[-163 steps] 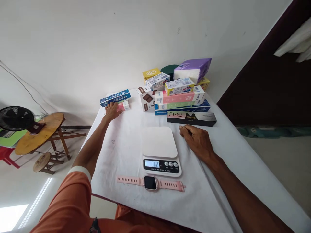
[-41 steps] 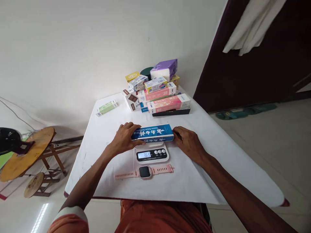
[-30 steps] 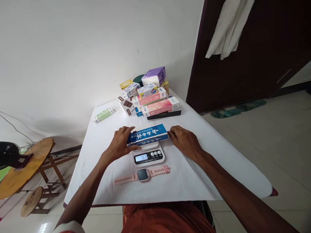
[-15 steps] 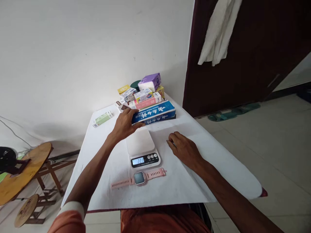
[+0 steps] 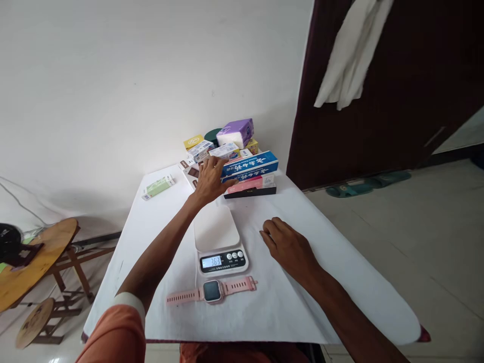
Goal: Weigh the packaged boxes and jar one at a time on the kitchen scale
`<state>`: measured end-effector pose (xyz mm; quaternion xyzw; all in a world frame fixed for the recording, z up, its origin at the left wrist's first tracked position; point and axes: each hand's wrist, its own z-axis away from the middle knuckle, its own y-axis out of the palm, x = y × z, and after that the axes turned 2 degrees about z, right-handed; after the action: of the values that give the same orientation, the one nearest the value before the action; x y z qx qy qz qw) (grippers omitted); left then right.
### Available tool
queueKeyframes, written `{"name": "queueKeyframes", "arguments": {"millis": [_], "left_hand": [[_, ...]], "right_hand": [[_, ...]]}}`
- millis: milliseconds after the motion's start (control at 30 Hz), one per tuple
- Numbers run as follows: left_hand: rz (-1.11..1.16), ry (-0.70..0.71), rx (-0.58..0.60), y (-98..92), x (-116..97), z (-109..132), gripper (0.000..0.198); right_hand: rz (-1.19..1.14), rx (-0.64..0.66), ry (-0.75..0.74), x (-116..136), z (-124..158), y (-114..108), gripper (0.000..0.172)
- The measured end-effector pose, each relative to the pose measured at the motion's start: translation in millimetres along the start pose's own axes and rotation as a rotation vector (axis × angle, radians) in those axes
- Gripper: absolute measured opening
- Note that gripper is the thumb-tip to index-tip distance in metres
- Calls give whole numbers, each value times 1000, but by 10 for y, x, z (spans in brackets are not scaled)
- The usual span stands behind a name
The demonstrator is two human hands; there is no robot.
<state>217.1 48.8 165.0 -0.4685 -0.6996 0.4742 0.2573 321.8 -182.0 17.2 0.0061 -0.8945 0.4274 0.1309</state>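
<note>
My left hand (image 5: 212, 182) is closed on the left end of a blue toothpaste box (image 5: 255, 162), thumb in front and fingers over the top. The box is tilted above the front of the pile. Just below it lie a pink box (image 5: 247, 185) and a long black box (image 5: 251, 192). Curled on the white cloth to the right is my right hand (image 5: 289, 247); whatever its fingers hold, if anything, is hidden. Between my hands and nearer to me stands a white kitchen scale (image 5: 216, 229), its lit display reading 363. A pink-strapped smartwatch (image 5: 212, 291) lies in front of the scale.
Behind are a purple tissue pack (image 5: 236, 132), a yellow box (image 5: 192, 141) and several small cartons. A green-and-white box (image 5: 158, 187) lies at the table's left. A wooden stool (image 5: 36, 322) stands on the floor left; slippers (image 5: 350, 190) lie right.
My left hand has moved back with the toothpaste box, revealing the pink and black boxes. The scale reading went from 221 to 363. My right hand stays in about the same place.
</note>
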Motion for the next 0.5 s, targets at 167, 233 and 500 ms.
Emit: {"name": "queueKeyframes", "arguments": {"millis": [167, 233, 500], "left_hand": [[92, -94, -154, -112, 719, 402, 51], [78, -296, -161, -160, 1193, 538, 52], [-161, -822, 340, -220, 2653, 677, 99]], "right_hand": [[22, -89, -60, 5, -3, -41, 26], [15, -106, -81, -1, -16, -48, 26], [-50, -90, -39, -22, -27, -24, 28]]}}
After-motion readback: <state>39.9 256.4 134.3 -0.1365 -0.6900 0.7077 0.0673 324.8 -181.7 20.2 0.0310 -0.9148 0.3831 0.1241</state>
